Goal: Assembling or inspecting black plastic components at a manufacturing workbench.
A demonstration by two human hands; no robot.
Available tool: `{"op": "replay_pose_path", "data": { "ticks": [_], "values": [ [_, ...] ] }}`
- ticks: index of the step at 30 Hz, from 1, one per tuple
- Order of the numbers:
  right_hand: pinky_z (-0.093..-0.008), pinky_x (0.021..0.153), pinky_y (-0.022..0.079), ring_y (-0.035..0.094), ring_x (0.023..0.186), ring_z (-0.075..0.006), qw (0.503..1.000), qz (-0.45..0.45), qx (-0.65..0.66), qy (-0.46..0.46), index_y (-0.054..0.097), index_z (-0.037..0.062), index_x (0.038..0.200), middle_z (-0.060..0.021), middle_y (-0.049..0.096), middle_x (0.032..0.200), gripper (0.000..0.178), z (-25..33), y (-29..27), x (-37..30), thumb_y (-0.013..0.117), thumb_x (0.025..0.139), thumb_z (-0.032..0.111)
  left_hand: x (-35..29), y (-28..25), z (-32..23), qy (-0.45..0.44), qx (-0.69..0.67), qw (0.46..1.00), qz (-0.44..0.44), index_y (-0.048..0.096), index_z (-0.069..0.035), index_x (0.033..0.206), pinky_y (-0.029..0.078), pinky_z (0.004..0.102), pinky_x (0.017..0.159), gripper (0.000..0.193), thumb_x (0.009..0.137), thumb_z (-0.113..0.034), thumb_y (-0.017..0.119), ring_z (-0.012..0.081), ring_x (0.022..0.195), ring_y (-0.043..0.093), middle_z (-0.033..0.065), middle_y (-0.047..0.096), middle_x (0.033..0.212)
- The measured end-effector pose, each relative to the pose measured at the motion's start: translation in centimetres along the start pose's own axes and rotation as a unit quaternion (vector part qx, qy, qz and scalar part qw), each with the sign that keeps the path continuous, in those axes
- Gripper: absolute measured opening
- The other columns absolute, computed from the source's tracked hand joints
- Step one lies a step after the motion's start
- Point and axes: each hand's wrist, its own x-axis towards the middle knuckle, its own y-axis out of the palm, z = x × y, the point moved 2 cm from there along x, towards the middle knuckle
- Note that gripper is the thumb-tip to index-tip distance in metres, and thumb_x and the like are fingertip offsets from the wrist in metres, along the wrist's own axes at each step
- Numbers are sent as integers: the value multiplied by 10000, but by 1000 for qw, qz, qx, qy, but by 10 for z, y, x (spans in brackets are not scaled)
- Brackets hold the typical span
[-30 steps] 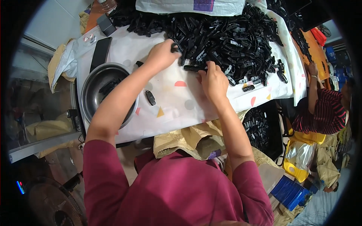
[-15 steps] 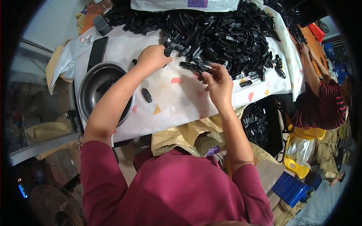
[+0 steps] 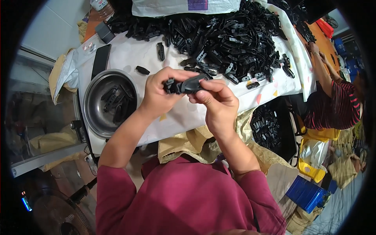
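Note:
My left hand (image 3: 159,96) is closed on a small, knobbly black plastic part (image 3: 170,86). My right hand (image 3: 221,102) pinches a longer, smooth-sided black plastic part (image 3: 193,83) between thumb and fingers. The two parts meet or overlap over the near middle of the table; whether they are joined I cannot tell. Beyond the hands spreads a large heap of similar black parts (image 3: 235,43). One loose part (image 3: 142,70) lies left of my left hand, and another (image 3: 161,51) lies farther back.
A steel bowl (image 3: 91,113) with several black parts stands at the left, near a dark phone (image 3: 101,60). A white sack (image 3: 168,8) rests at the back. Below the table's right side is a bin of black parts (image 3: 265,127). Another person's arm (image 3: 322,68) reaches in at right.
My left hand has come back from the heap's left edge, and my right hand has moved left and nearer. They now meet, each holding a part. The bowl's contents show more fully.

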Motion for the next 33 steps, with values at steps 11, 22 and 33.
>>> {"op": "replay_pose_path", "data": {
  "ticks": [11,22,33],
  "values": [
    [-233,586,490,567,752,-125,903,65,-413,-101,556,-33,974,-99,544,898,322,8,20,-4,718,725,92,-26,-12,-6,-143,-188,969,-66,505,9,937,475,363,832,308,755,-151,696,253,922,598,229,589,1021],
    [-371,633,465,585,759,-312,687,66,-719,-82,584,42,953,-133,588,900,276,-33,-49,42,658,733,192,-75,-110,-49,-339,564,750,-64,545,-71,1100,453,355,762,421,710,-189,650,316,820,563,124,592,892],
    [-363,612,483,607,690,-303,710,67,-697,-82,556,31,1015,-153,622,817,274,-35,-40,52,616,762,116,55,-85,82,-372,526,764,15,648,-39,825,460,400,690,256,733,-277,626,317,783,603,150,635,806]
  ]
}}
